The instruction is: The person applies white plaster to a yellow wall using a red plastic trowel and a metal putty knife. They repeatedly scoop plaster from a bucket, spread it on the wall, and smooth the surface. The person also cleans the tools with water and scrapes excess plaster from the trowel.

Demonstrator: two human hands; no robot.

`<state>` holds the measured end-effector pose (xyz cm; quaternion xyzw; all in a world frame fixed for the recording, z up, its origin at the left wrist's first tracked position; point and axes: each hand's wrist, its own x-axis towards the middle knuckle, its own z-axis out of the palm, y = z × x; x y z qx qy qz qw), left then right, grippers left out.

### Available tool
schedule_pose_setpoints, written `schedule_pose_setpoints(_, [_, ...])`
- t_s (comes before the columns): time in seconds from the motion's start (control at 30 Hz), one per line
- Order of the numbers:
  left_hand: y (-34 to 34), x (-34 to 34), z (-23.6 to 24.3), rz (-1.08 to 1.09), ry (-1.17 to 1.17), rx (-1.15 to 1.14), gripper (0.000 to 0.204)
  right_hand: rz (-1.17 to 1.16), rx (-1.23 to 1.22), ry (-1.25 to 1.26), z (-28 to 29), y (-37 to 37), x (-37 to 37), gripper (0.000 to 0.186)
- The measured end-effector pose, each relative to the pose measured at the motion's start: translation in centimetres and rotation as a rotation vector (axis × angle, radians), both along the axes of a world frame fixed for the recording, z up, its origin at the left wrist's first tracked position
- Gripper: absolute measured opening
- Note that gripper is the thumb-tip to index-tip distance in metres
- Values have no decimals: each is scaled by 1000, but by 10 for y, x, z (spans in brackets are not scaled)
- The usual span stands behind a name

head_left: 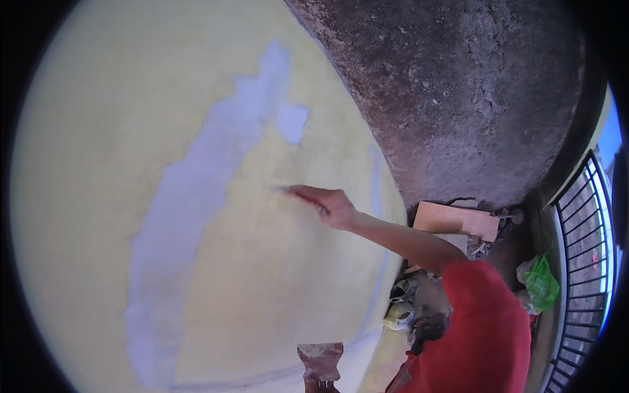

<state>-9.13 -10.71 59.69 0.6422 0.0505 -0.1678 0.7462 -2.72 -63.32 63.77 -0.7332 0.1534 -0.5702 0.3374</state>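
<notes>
My right arm, in a red sleeve, reaches across to the pale yellow wall. At its end my right hand is closed on a thin putty knife, seen nearly edge-on, its blade against or very close to the wall. Left of that blade runs a long, ragged whitish-lilac patch, with a smaller patch beside its upper end. At the lower edge a broad scraper stands blade up, smeared with pale material. Its handle runs out of the picture, and my left hand is not visible.
A rough, dark grey surface borders the wall at upper right. Below it lie a tan board and rubble. A green plastic bag sits near the black railing on the right. A pale bag lies by the wall's foot.
</notes>
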Motion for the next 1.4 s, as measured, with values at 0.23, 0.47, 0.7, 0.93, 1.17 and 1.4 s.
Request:
schedule_pose_setpoints(0.23, [-20,13,20,-109,-100,49,41,-598,461,-76,52,-169,-3,43])
schedule_pose_setpoints(0.47, [3,7,-3,-11,30,-26,42,-117,64,-30,89,17,17,52])
schedule_pose_setpoints(0.7, [15,9,0,64,29,46,42,-343,224,-118,66,-107,-8,54])
schedule_pose_setpoints(0.93, [33,25,-19,-43,-54,99,39,-368,19,-38,-13,-135,29,67])
schedule_pose_setpoints(1.17, [8,19,0,-54,-10,-44,35,-485,424,-227,-5,-181,-12,39])
schedule_pose_setpoints(1.4, [27,-13,37,131,-48,-49,34,-320,454,0,52,-154,65,38])
